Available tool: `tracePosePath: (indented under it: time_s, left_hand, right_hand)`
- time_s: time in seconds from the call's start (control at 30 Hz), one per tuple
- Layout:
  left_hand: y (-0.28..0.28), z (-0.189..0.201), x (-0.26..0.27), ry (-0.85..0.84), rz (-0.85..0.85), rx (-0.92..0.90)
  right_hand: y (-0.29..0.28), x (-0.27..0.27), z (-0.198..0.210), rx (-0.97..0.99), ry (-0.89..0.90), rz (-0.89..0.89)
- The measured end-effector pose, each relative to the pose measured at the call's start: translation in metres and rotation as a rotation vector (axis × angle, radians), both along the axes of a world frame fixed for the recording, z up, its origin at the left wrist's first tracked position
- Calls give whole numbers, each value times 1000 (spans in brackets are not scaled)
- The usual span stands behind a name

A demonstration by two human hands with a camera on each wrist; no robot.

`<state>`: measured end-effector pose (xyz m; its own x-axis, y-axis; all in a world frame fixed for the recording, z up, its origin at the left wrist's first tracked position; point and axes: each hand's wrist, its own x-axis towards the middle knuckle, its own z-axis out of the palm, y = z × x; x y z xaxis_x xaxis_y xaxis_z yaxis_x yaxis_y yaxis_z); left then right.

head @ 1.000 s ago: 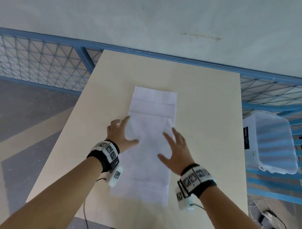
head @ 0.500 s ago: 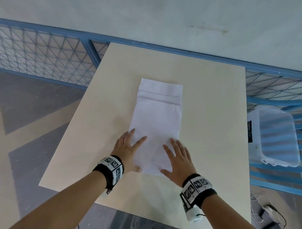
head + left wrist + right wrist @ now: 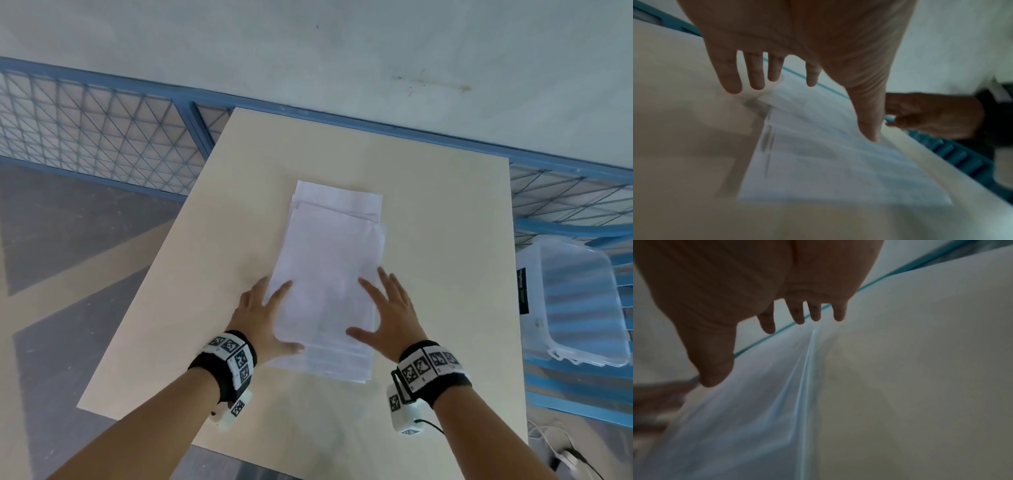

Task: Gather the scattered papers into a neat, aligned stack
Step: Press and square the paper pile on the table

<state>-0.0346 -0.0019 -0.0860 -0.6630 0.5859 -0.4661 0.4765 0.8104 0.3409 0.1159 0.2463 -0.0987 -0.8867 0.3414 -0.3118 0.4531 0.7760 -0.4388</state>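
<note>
A: Start at the hands. What is the left hand doing?

B: It lies flat at the left edge of the pile of white paper sheets, fingers straight and spread. The thumb reaches onto the top sheet, while the other fingers stretch out over the bare wood beside the pile. It is released, grasping nothing.

A: And the right hand?

B: The same on the other side: flat at the right edge of the pile, fingers straight and pointing to the far end, thumb lying on the paper. Also released, only pressing. Both wrists wear black bands with black-and-white square markers.

A: Where does the pile sit?

B: Near the middle of the pale wooden rectangular counter, its long side running from near to far. The hands bracket its near half.

A: Is it squared up?

B: Not fully. At the far end one sheet sticks out past the rest, and at the near end several edges show stepped, one behind another. The right wrist view shows the right side edges fanned slightly; both wrist views are blurred.

A: Around the counter?

B: A clear plastic lidded box sits to the right, off the counter, on blue slats. A blue metal frame with wire mesh runs along the far left, below a pale wall
</note>
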Motion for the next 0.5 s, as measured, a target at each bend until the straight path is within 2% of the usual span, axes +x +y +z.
tracePosePath:
  time_s: [0.07, 0.13, 0.33, 0.4, 0.5]
  left_hand:
    - [3, -2, -12, -48, 169, 57]
    - [11, -6, -20, -69, 276, 70]
    - [40, -1, -16, -121, 307, 82]
    - [37, 0, -23, -157, 382, 101]
    - [33, -3, -42, -171, 522, 171]
  right_hand:
    - [11, -1, -1, -40, 7, -152]
    - [15, -8, -7, -65, -39, -233]
    - [-11, -21, -21, 37, -84, -65]
    - [-8, -12, -20, -23, -48, -98]
    - [9, -14, -18, -139, 45, -238]
